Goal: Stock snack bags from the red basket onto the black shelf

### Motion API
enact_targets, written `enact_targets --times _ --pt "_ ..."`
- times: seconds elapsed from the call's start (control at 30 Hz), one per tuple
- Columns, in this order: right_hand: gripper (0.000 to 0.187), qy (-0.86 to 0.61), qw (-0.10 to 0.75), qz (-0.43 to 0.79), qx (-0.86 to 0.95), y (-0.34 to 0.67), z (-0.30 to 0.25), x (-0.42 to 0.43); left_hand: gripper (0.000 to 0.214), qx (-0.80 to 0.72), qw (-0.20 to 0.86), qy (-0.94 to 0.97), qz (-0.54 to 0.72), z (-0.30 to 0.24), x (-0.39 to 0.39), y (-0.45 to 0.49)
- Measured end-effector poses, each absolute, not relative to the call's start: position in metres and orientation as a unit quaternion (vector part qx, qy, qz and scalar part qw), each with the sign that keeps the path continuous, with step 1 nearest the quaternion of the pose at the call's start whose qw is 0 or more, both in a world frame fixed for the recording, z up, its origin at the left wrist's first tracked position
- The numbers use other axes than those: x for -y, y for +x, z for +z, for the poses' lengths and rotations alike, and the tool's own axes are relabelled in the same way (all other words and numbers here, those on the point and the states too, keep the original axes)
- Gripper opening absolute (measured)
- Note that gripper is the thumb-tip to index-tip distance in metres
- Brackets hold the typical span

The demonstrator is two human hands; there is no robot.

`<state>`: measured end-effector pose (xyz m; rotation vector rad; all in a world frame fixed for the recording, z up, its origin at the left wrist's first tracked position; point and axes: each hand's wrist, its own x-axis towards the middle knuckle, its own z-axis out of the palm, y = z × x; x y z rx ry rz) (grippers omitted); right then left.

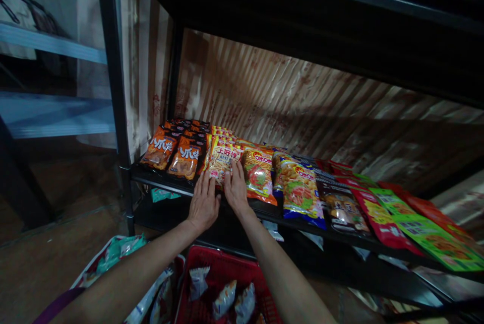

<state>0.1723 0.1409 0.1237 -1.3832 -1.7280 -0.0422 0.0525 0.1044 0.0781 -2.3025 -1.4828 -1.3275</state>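
Note:
Both hands reach to the front of a black shelf, where a yellow snack bag leads a row of similar bags. My left hand rests at the bag's lower left edge with its fingers stretched out. Along the lower right side lies my right hand, fingers extended against the wrapper; the thumbs are partly hidden. Orange and black snack bags stand left of the yellow row. Just right of my right hand is an orange-edged bag with a noodle-like picture.
Farther right lie a blue-edged snack bag, a dark bag, red bags and green bags. Below stands a red basket holding several packets, beside another container with a green packet. A black upright post bounds the shelf's left end.

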Motion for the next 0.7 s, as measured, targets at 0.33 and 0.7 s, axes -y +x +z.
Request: enact_targets --times 0.33,0.7 --pt "0.047 -0.548 0.470 -0.009 0.692 0.171 0.126 -0.156 0.056 0.519 0.002 -0.707 -0.481 0.086 -0.123 0.060" --pt "0.062 -0.592 0.499 0.074 0.628 0.167 0.121 -0.168 0.063 0.566 -0.087 -0.654 -0.495 0.110 -0.160 0.066"
